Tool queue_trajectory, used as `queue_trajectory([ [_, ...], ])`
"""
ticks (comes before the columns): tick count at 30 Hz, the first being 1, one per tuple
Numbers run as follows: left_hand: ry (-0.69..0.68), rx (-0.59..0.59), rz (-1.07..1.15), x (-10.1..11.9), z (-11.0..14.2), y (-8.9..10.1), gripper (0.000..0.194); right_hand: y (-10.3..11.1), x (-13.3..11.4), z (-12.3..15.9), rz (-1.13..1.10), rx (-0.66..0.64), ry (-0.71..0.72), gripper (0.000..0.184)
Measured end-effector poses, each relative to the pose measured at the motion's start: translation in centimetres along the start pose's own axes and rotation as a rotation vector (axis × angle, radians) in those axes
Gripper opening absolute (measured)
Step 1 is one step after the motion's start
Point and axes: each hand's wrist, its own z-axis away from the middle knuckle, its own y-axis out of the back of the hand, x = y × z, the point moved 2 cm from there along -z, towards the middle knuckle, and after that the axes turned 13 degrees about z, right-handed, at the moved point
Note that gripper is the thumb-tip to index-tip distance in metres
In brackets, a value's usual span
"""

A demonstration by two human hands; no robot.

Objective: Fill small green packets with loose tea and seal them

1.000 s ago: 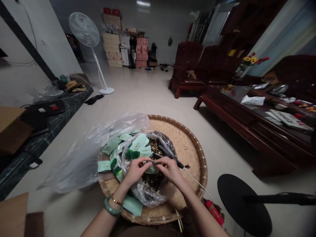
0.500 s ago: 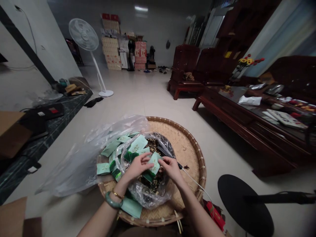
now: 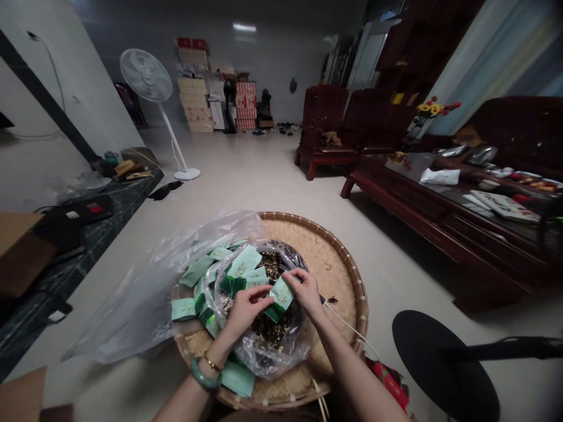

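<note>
My left hand (image 3: 244, 309) and my right hand (image 3: 303, 291) pinch a small green packet (image 3: 280, 298) between them, over a clear plastic bag (image 3: 259, 346) of dark loose tea (image 3: 269, 328). The left hand grips the packet's lower left edge, the right its upper right edge. Several more green packets (image 3: 244, 262) lie piled to the left, partly inside another clear bag (image 3: 145, 293). Everything rests on a round woven bamboo tray (image 3: 338, 264). A jade bangle (image 3: 203, 377) circles my left wrist.
A white cord (image 3: 347, 325) runs off the tray to the right. A black round stand base (image 3: 444, 363) sits at the lower right. A dark wooden table (image 3: 440, 223) with clutter lies to the right, a dark counter (image 3: 101, 211) to the left, a standing fan (image 3: 147, 76) behind.
The packet has come up from flat between my fingers and now stands tilted, held at both edges. The view has dipped slightly.
</note>
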Motion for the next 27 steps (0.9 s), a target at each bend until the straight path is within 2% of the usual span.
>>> queue_trajectory([
  [3,-0.015,0.069,0.021,-0.8,0.6,-0.3,0.036,0.0,0.5,0.2,-0.055,0.083,-0.016,0.033],
  [7,-0.013,0.139,0.052,-1.5,1.1,-0.2,0.024,-0.2,0.9,0.3,-0.090,0.124,-0.014,0.035],
  [9,0.021,0.140,0.059,-1.4,0.9,0.2,0.026,-0.2,0.6,0.3,-0.093,0.158,0.003,0.035],
  [11,0.043,0.102,0.078,-0.9,0.5,0.6,0.034,-0.1,0.0,0.2,-0.061,0.157,0.039,0.033],
  [14,0.049,-0.041,0.139,0.3,-0.2,0.5,0.056,-0.5,-1.5,0.1,0.059,0.039,0.154,0.027],
  [15,0.064,-0.105,0.144,0.6,-0.4,0.3,0.059,-0.7,-2.0,0.1,0.102,-0.004,0.209,0.024],
  [17,0.113,-0.203,0.073,1.1,-0.6,-0.4,0.047,-1.1,-2.8,0.1,0.178,-0.053,0.325,0.022],
  [19,0.154,-0.208,-0.023,1.3,-0.6,-0.9,0.030,-1.5,-3.3,0.1,0.234,-0.068,0.414,0.022],
  [21,0.191,-0.204,-0.033,1.2,-0.5,-1.3,0.027,-1.8,-3.3,0.1,0.267,-0.087,0.451,0.022],
  [24,0.311,-0.231,0.111,0.8,0.0,-1.6,0.038,-1.9,-2.8,0.1,0.277,-0.124,0.441,0.020],
  [27,0.390,-0.206,0.254,0.3,0.5,-1.5,0.047,-2.0,-2.3,0.1,0.277,-0.119,0.414,0.019],
])
